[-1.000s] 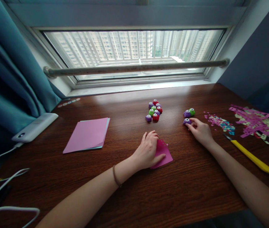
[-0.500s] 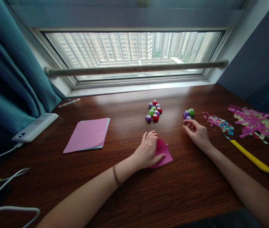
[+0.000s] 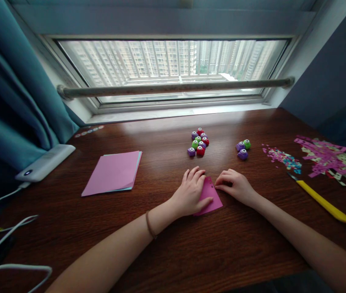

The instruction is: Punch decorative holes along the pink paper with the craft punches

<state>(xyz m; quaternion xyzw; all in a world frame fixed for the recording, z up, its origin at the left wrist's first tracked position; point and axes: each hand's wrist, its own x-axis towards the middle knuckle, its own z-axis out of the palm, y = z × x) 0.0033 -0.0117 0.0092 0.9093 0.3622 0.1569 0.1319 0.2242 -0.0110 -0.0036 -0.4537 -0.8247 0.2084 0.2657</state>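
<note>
The dark brown wooden desk point(image 3: 167, 248) is carrying everything. Near its front-edge middle, the small magenta paper square point(image 3: 210, 198) is lying flat. The left hand point(image 3: 189, 194) is pressing it, fingers spread. The right hand point(image 3: 234, 186) is pinching its right edge with curled fingers; a hard tug risks tearing or creasing it.

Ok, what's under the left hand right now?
The left hand lies flat on a small magenta paper piece on the wooden table. The right hand touches the paper's far right edge. The paper's left part is covered by the palm.
</note>
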